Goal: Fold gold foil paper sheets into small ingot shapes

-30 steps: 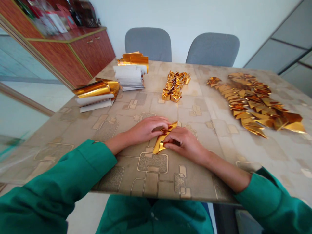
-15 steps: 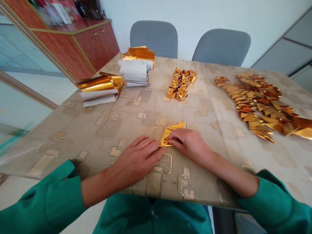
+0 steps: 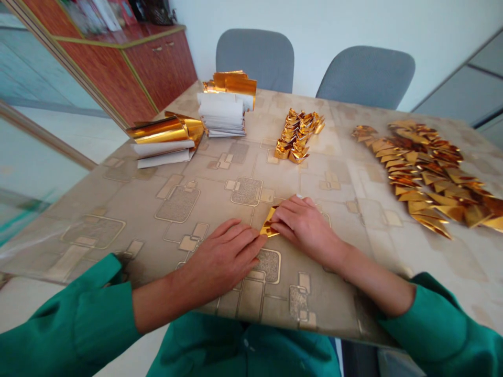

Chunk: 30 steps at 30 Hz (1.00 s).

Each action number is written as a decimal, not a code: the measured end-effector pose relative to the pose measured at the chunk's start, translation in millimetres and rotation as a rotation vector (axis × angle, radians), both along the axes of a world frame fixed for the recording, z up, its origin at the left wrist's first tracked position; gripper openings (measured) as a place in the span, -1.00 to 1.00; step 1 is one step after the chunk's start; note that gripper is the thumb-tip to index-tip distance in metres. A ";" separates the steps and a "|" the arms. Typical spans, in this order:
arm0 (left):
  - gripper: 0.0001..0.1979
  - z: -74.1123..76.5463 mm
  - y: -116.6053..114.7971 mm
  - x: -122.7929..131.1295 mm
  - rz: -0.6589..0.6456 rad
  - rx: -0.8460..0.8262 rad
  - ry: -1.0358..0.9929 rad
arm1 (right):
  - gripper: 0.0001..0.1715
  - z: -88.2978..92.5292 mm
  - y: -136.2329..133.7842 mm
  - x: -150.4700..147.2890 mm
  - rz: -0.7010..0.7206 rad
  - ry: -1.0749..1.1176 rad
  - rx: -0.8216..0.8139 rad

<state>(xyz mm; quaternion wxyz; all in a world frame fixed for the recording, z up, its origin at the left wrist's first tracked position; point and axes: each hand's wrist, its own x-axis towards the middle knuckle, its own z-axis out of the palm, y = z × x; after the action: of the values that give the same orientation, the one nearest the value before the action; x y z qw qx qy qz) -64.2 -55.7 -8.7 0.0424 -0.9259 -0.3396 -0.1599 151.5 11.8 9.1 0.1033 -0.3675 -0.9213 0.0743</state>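
Head camera looks down across the table (image 3: 129, 209) at a small folded gold foil piece (image 3: 269, 226), which lies on the near half of the tabletop between the two hands. The right hand (image 3: 306, 230) rests palm down over the piece, its fingers angled toward the far left and covering its upper part, so only a narrow gold point shows. Whether the thumb pinches the foil underneath cannot be told. The left hand (image 3: 223, 256) lies flat and open on the table, with its fingers pointing right and their tips at the lower corner of the piece. The hands are close together, almost meeting at the foil, and the forearms angle in from both sides, ending in a green left sleeve (image 3: 66, 324) and a green right sleeve (image 3: 440, 324).

Farther up the table, a stack of gold foil and white paper (image 3: 165, 137) sits to the left, with a second stack of white paper and gold foil (image 3: 226, 104) behind it. Toward the middle, a tight row of small gold ingot shapes (image 3: 297, 137) stands on the tabletop. To the right lies a long overlapping spread of folded gold triangles (image 3: 420, 178). Two grey chairs (image 3: 254, 60) face the far edge.
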 end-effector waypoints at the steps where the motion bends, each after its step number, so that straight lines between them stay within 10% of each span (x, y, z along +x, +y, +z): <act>1: -0.71 0.1 -0.4 0.0 0.003 0.001 0.000 | -0.80 -0.7 -0.7 -0.7 -0.007 0.001 0.009; 30: -0.60 -1.6 7.0 0.3 -0.036 -0.076 0.130 | -0.71 -7.1 -23.0 5.9 0.017 0.065 0.302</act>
<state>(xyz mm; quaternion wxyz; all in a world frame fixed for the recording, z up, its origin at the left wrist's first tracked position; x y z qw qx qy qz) -63.8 -48.6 -10.3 0.0265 -0.9412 -0.3254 -0.0870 157.4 -11.2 2.0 0.1863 -0.3375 -0.9212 -0.0523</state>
